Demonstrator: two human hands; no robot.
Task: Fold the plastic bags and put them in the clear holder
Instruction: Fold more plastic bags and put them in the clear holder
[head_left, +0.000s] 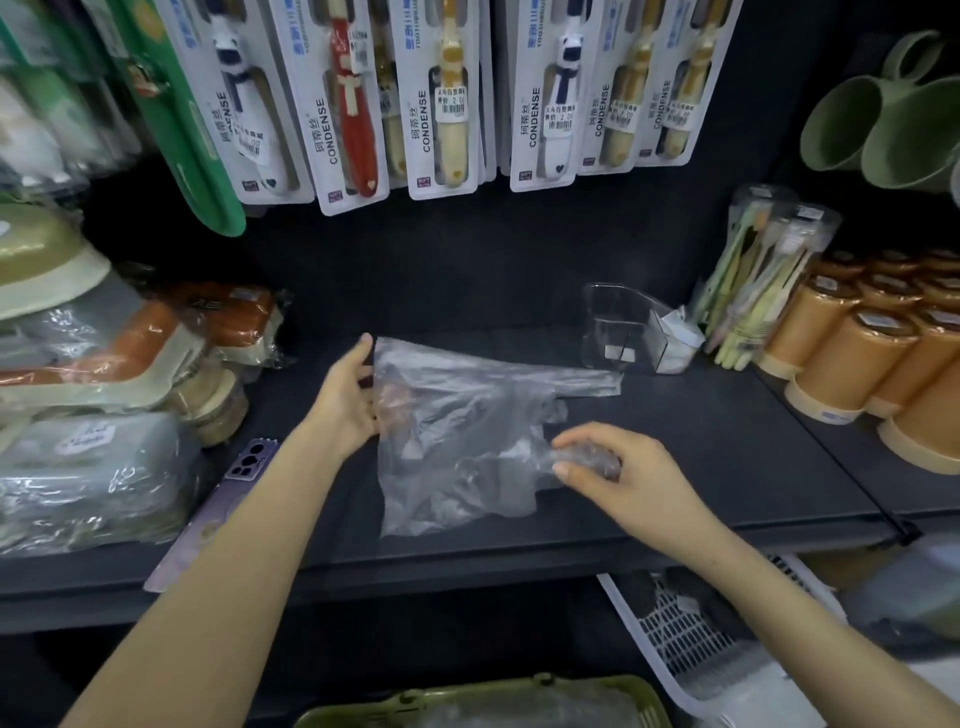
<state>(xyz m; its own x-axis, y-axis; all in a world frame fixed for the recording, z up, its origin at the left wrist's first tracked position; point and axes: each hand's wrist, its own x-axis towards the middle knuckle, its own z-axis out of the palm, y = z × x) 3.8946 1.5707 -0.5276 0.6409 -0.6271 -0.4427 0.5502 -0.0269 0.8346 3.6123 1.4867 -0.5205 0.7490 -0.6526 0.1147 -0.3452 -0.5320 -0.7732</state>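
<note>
A clear plastic bag (457, 431) lies spread on the dark shelf (675, 457), its handle strips pointing right. My left hand (348, 395) holds the bag's left edge, fingers under the plastic and thumb up. My right hand (618, 467) grips the bunched right end of the bag with curled fingers. The clear holder (623, 332) stands at the back right of the shelf with a folded bag (678, 338) in it.
A purple phone (228, 499) lies at the shelf's left front. Wrapped packages (93, 415) crowd the left. Orange cups (857, 353) and a toothbrush pack (763, 280) stand at the right. Toothbrush cards (441, 104) hang above. Baskets (691, 639) sit below.
</note>
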